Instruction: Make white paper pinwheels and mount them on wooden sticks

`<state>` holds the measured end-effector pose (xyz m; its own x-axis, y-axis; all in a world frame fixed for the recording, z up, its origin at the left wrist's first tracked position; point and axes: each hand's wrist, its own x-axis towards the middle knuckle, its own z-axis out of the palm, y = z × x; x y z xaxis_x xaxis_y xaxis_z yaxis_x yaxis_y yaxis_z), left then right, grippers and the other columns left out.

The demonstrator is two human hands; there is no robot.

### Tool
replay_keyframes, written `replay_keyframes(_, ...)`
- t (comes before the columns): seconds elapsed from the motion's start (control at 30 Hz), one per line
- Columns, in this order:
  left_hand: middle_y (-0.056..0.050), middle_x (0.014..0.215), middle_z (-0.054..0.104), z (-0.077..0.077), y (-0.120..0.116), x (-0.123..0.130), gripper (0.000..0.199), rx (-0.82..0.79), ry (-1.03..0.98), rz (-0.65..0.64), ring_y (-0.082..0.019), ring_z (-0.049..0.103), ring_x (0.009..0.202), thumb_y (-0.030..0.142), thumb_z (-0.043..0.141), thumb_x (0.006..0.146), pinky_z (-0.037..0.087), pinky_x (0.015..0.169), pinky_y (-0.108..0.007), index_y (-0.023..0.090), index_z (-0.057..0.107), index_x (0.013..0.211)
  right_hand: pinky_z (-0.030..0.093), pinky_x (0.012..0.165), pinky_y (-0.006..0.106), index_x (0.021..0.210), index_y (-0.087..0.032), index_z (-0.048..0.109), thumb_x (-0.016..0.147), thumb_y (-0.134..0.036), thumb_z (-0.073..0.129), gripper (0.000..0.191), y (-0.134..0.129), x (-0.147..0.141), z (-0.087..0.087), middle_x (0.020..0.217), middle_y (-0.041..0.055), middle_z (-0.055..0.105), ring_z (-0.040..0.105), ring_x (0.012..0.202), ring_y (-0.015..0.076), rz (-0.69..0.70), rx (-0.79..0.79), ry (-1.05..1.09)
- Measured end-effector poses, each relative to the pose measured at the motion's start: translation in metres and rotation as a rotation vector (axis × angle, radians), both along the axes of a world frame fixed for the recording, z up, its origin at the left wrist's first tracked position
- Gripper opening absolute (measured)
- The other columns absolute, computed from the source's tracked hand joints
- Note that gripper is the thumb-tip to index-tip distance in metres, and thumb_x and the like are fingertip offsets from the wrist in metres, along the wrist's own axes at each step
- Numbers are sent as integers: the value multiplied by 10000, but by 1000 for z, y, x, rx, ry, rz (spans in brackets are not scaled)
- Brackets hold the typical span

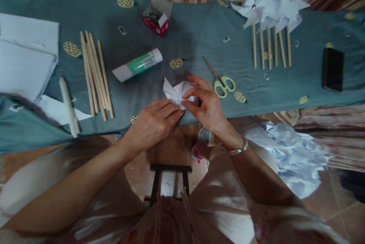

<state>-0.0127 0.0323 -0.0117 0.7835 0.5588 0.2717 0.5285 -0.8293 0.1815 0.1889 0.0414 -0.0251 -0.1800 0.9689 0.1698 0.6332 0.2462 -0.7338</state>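
Observation:
A white paper pinwheel (178, 90) with folded points lies between my hands near the table's front edge. My left hand (155, 120) holds its lower left side, fingers pressed together on the paper. Over its right side, my right hand (207, 103) curls with thumb and forefinger pinching toward the centre; the fingertips hide part of the paper. Just right of that hand are scissors (220, 81) with pale green handles. A green and white glue tube (138, 65) lies up and to the left of the pinwheel.
A red box of metal pins (156, 22) stands open at the back. Wooden sticks (95, 76) and white paper sheets (25, 67) lie left, beside a pale knife-like tool (67, 105). Finished pinwheels (270, 6) on sticks and a phone (333, 69) lie right. A bag of paper scraps (291, 156) is below.

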Motion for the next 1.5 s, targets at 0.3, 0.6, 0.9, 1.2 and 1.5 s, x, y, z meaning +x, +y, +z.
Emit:
replay_keyframes(0.3, -87, 1004, 712, 1, 0, 1, 208, -24, -5, -6, -228, 633, 939, 154, 481, 972, 541, 790, -353, 156, 678, 1039, 463, 1069, 504, 833, -243, 663, 794, -152, 691, 103, -2, -1, 3, 1382, 59, 575, 557, 1250, 267, -6, -3, -12)
replay_keyframes(0.6, -100, 1005, 712, 0, 0, 1, 206, -34, -13, -7, -233, 635, 932, 151, 487, 971, 545, 785, -364, 135, 678, 1047, 469, 1071, 493, 896, -260, 691, 841, -197, 673, 85, -2, 1, -3, 1381, 28, 570, 550, 1252, 254, 22, 66, -11)
replay_keyframes(0.9, -100, 1027, 716, -2, -1, 1, 205, -8, -34, -8, -234, 640, 929, 164, 501, 971, 543, 780, -363, 125, 683, 1057, 473, 1059, 506, 961, -233, 733, 902, -171, 571, 183, -10, 1, -3, 1390, 85, 563, 506, 1289, 283, 82, 223, -131)
replay_keyframes(1.2, -104, 1031, 709, -3, 0, 2, 191, 7, -68, 4, -222, 639, 914, 160, 503, 971, 546, 790, -351, 118, 682, 1021, 413, 1100, 560, 1041, -289, 685, 913, -124, 456, 309, -20, -4, -5, 1441, 41, 524, 460, 1352, 311, 62, 193, -223)
replay_keyframes(1.5, -109, 1029, 696, -5, 3, 3, 194, 9, -72, 14, -221, 639, 914, 167, 494, 975, 539, 787, -350, 124, 674, 1033, 410, 1109, 479, 1115, -225, 648, 986, -214, 396, 284, -26, -13, -11, 1435, 106, 540, 467, 1347, 251, 65, 288, -285)
